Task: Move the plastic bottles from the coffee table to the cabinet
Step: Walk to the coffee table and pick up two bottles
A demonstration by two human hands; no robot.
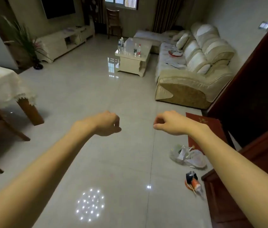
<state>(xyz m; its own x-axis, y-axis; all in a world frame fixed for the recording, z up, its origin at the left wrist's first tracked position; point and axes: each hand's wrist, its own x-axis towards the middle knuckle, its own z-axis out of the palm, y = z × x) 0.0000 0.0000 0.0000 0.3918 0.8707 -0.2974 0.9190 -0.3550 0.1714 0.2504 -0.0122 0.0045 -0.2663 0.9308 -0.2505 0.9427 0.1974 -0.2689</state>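
The coffee table [130,64] is standing far ahead, in the middle of the room. Two bottles [137,50] are standing on its near end, just beside each other. More bottles [120,43] are standing along its left edge, farther back. The sofa [195,63] is sitting just right of the table. The long cabinet [61,41] is standing by the left wall, well apart from the table. A plant [23,40] is standing at the cabinet's near end. A chair [113,22] is standing behind the table, under the window [121,1]. The left hand [107,124] and right hand [169,123] are hanging side by side over the floor, well apart from the table. Bags [189,157] are lying on the floor close by, on the right.
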